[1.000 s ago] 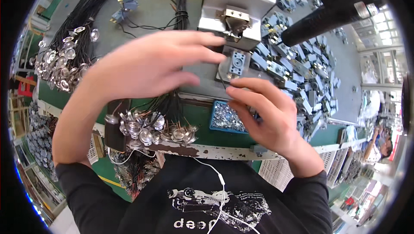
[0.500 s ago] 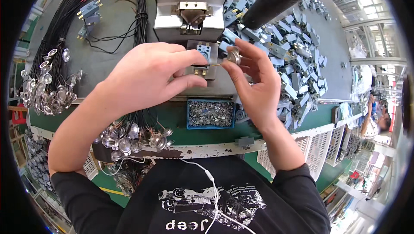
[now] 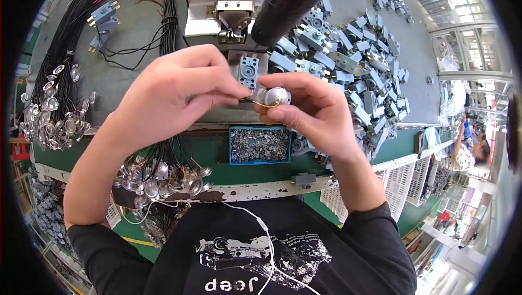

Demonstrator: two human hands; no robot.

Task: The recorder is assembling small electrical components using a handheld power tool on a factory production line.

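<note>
Mid-frame: right hand (image 3: 321, 111) pinches disc (image 3: 277, 96); left hand (image 3: 176, 86) pinches its wire (image 3: 260, 103). Done: disc and wire joined. Switch (image 3: 248, 70), just above, shows no clear joint to wire; judged unfinished. More loose switches (image 3: 343, 61), right of frame.

Looks like shiny mtl. on round cap (image 3: 278, 95), matt plast. on grey-blue switch (image 3: 248, 72), glossy wht. finish on machine housing (image 3: 198, 20), smooth matt grey on table (image 3: 135, 15), rough chipped paint on rail (image 3: 261, 190).
</note>
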